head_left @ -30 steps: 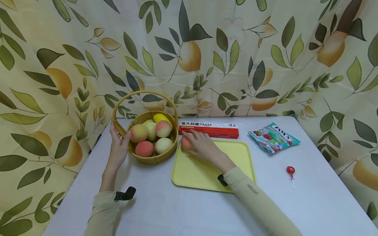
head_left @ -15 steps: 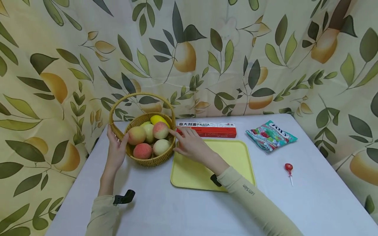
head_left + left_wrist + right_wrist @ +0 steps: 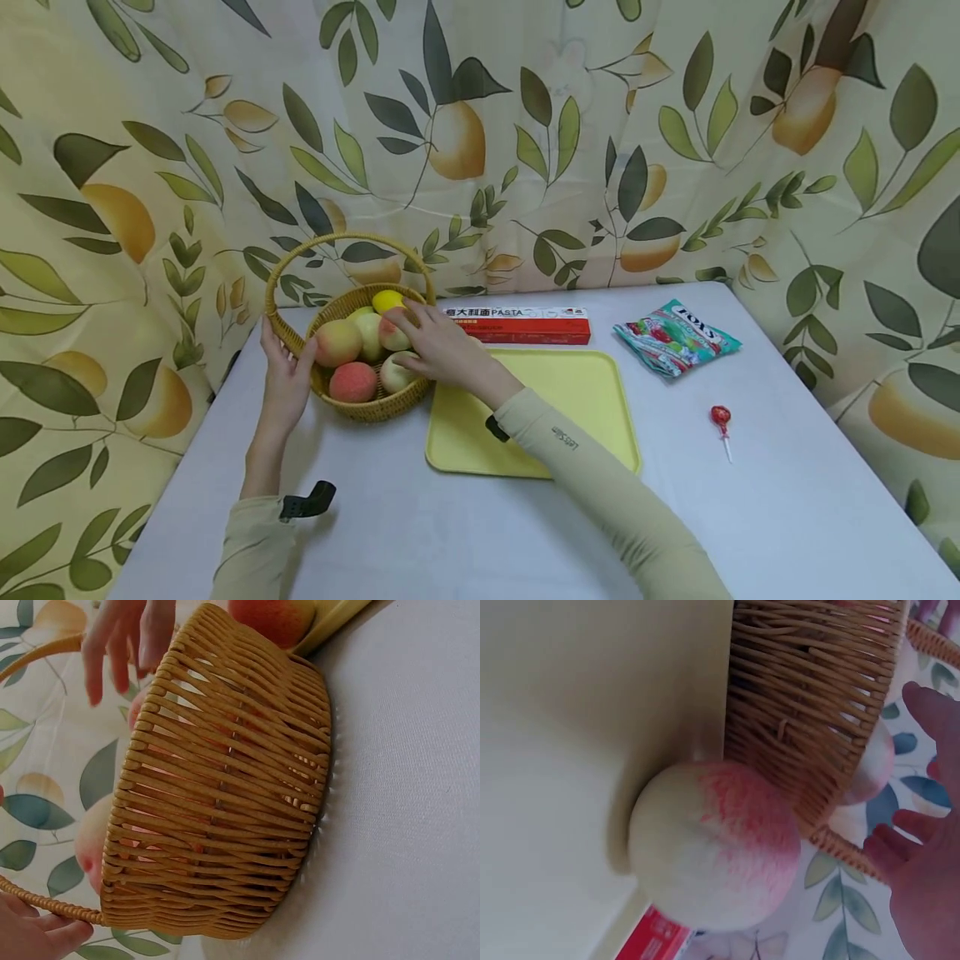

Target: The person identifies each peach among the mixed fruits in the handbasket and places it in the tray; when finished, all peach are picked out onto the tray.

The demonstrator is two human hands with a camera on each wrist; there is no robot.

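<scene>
A wicker basket point(image 3: 375, 410) with a tall handle holds several peaches and a yellow fruit point(image 3: 387, 301). My left hand point(image 3: 285, 379) grips it at the left base of the handle, thumb in front. My right hand point(image 3: 450, 346) reaches over the right rim, fingers spread above a pink-and-cream peach point(image 3: 392, 332) and the thumb close to a pale peach point(image 3: 395, 375). In the left wrist view, the fingers point(image 3: 112, 652) of that hand hang down over the rim. Another peach point(image 3: 716, 844) lies on the yellow tray point(image 3: 525, 417) beside the basket, mostly hidden by my right hand in the head view.
Behind the tray lies a red-and-white pasta box point(image 3: 525, 327). To the right are a teal candy bag point(image 3: 677, 337) and a red lollipop point(image 3: 722, 421). A leaf-patterned curtain point(image 3: 480, 167) hangs behind the white-covered table point(image 3: 420, 533).
My right hand has let go of the peach at the tray's left end and moved left over the basket. The left hand keeps its grip. The head view has shifted slightly.
</scene>
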